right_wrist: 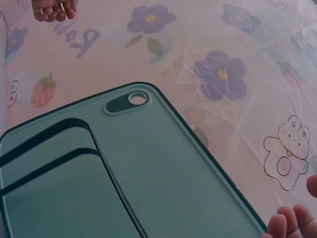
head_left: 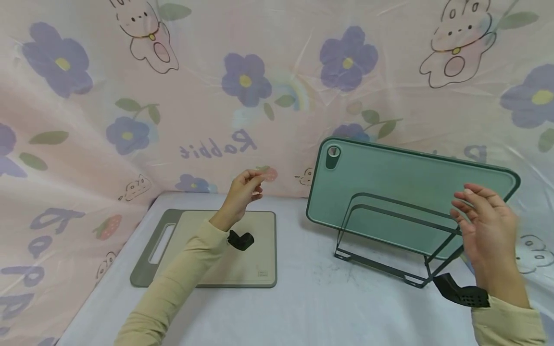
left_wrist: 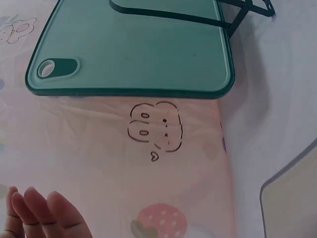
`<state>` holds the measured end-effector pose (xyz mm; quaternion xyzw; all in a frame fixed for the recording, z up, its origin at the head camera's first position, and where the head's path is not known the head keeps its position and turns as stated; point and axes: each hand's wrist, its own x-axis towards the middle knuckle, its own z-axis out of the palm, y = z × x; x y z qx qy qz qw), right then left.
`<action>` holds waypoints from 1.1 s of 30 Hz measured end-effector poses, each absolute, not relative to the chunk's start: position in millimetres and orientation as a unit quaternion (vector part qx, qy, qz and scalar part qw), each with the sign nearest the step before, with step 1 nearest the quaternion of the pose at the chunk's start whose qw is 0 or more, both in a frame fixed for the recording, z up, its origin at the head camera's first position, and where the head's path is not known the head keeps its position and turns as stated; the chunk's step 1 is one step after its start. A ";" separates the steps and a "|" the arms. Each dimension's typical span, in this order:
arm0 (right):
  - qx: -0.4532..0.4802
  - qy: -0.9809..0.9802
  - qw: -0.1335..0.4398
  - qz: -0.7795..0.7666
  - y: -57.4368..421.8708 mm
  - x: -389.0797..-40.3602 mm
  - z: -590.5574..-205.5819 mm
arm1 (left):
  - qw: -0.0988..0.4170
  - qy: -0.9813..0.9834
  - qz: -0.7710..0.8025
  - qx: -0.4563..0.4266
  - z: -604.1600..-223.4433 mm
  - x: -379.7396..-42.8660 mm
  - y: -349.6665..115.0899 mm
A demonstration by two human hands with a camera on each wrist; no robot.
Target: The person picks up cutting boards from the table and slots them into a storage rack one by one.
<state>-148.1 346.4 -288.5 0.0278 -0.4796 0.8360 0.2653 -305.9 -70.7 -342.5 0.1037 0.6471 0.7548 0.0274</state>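
A green cutting board (head_left: 389, 178) with a hole in one corner stands on its long edge, leaning back in a dark wire rack (head_left: 381, 266). My right hand (head_left: 489, 226) hovers at the rack's right end, fingers loosely bent and nothing in them. Whether it touches the rack or board I cannot tell. To the left, a beige cutting board (head_left: 242, 259) with a grey slotted handle lies flat. Above its far edge my left hand (head_left: 242, 194) is raised, fingers loosely bent and holding nothing. Fingertips (left_wrist: 64, 210) of that hand show in the left wrist view.
A white cloth (head_left: 303, 307) covers the table. Behind and to the left hangs a pink sheet (head_left: 285, 120) printed with flowers and rabbits, close behind the green board. Both wrists wear small black devices (head_left: 465, 293).
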 end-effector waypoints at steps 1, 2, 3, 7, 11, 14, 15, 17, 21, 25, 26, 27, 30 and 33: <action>0.029 -0.490 0.264 0.830 343.6 -148.6 -289.8 | 0.025 0.645 0.757 0.104 -342.3 -305.6 -73.8; 0.031 -0.500 0.263 0.825 340.8 -149.4 -291.0 | 0.021 0.644 0.757 0.106 -341.7 -304.9 -76.9; 0.035 -0.504 0.259 0.823 338.1 -150.4 -292.2 | 0.017 0.645 0.757 0.107 -341.4 -304.3 -80.3; 0.051 -0.525 0.247 0.813 327.6 -153.7 -295.1 | 0.006 0.652 0.751 0.106 -340.6 -302.1 -92.5; 0.071 -0.520 0.227 0.820 318.3 -156.2 -296.2 | 0.001 0.666 0.739 0.100 -340.6 -298.6 -103.6; 0.079 -0.524 0.218 0.820 310.8 -157.5 -296.8 | -0.002 0.670 0.735 0.098 -341.0 -295.0 -111.8; 0.080 -0.529 0.217 0.817 308.0 -157.8 -297.2 | -0.003 0.672 0.734 0.098 -341.2 -293.6 -114.7; 0.081 -0.535 0.213 0.814 302.3 -158.5 -298.0 | -0.005 0.674 0.732 0.100 -341.9 -291.1 -120.8; 0.085 -0.549 0.197 0.808 291.3 -159.0 -301.0 | -0.011 0.688 0.719 0.102 -344.0 -285.8 -133.5; 0.091 -0.574 0.176 0.794 280.5 -159.9 -305.8 | -0.027 0.705 0.701 0.104 -346.1 -281.6 -147.7; 0.094 -0.581 0.171 0.790 277.6 -160.5 -307.0 | -0.031 0.710 0.696 0.103 -346.7 -280.7 -151.6; 0.096 -0.588 0.166 0.786 274.6 -161.3 -308.2 | -0.037 0.713 0.692 0.102 -347.2 -279.7 -155.4; 0.100 -0.605 0.153 0.775 265.2 -164.6 -311.6 | -0.048 0.719 0.686 0.098 -348.6 -275.8 -166.3; 0.101 -0.620 0.140 0.765 255.9 -168.5 -315.7 | -0.049 0.721 0.685 0.093 -350.1 -271.5 -176.0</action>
